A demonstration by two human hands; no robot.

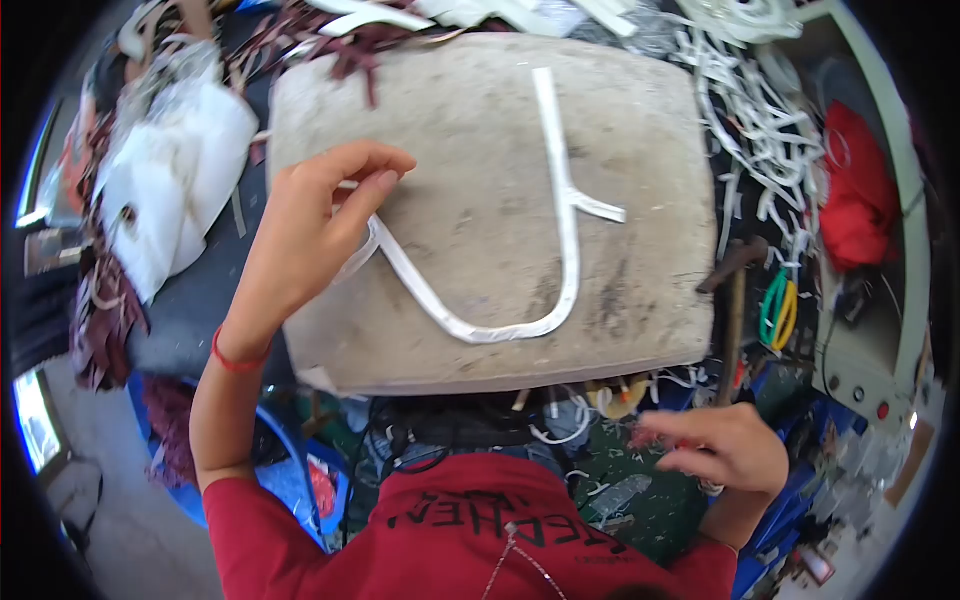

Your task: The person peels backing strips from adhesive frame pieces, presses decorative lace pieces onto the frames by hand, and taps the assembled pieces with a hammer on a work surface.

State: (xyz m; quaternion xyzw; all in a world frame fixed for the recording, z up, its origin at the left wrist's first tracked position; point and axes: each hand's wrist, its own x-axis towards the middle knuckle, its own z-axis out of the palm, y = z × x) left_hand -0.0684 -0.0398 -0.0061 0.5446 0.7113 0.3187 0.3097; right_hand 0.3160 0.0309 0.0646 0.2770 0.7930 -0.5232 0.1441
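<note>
A white strip [497, 332] lies in a U-shaped curve on the worn, padded work surface [470, 190]. A short side piece [600, 208] branches off its right arm. My left hand [325, 215] is closed in a pinch at the upper end of the strip's left arm. Beside that hand, a thin whitish loop [358, 252] hangs next to the strip; my fingers partly hide where they meet. My right hand [735, 448] is off the surface near its front right edge, slightly blurred. Its thumb and index finger are apart, and I see nothing held between them.
White sheeting [175, 180] is piled at the left, with dark red scraps [105, 330] beside it. Tangled white strips [765, 140] hang at the right, near a hammer [735, 280] and green and yellow loops [778, 310]. A blue tub [300, 450] stands below left.
</note>
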